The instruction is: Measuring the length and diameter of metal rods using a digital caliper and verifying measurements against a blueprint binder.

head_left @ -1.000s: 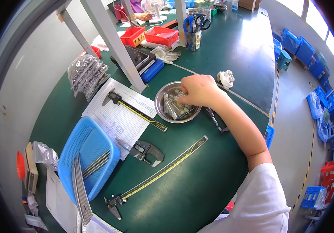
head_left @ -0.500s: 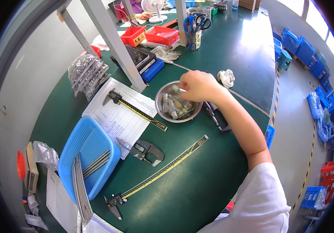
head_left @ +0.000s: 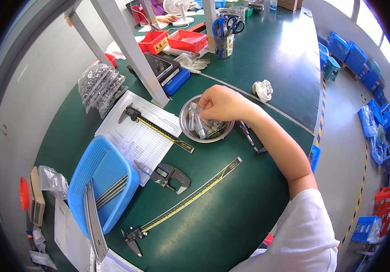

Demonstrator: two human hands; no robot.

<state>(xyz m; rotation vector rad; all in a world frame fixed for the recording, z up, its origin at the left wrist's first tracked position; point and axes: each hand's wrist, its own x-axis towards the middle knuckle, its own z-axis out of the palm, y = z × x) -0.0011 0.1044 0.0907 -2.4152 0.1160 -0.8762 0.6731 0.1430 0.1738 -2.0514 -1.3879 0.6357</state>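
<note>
My right hand (head_left: 222,103) reaches over a round steel bowl (head_left: 183,129) from the right. Its thumb and fingers are pinched on a small clear vial (head_left: 195,108) at the bowl's far left, partly hidden by the fingertips. More small glass vials (head_left: 199,126), some with coloured labels, lie jumbled inside the bowl. Just right of the bowl, partly under my forearm, lies a dark micrometer (head_left: 249,136). My left hand is out of sight.
Two digital calipers (head_left: 133,233) (head_left: 158,129) and another micrometer (head_left: 170,177) lie around a printed sheet (head_left: 122,136). A blue basket (head_left: 97,156) holds metal rods (head_left: 93,217). Farther off are a crumpled white cloth (head_left: 263,90), red trays (head_left: 188,41), a post (head_left: 127,50) and a co-worker's hand (head_left: 167,18).
My right hand has shifted a little left and lower over the bowl, carrying the small vial toward the others. The tools on the table have stayed put.
</note>
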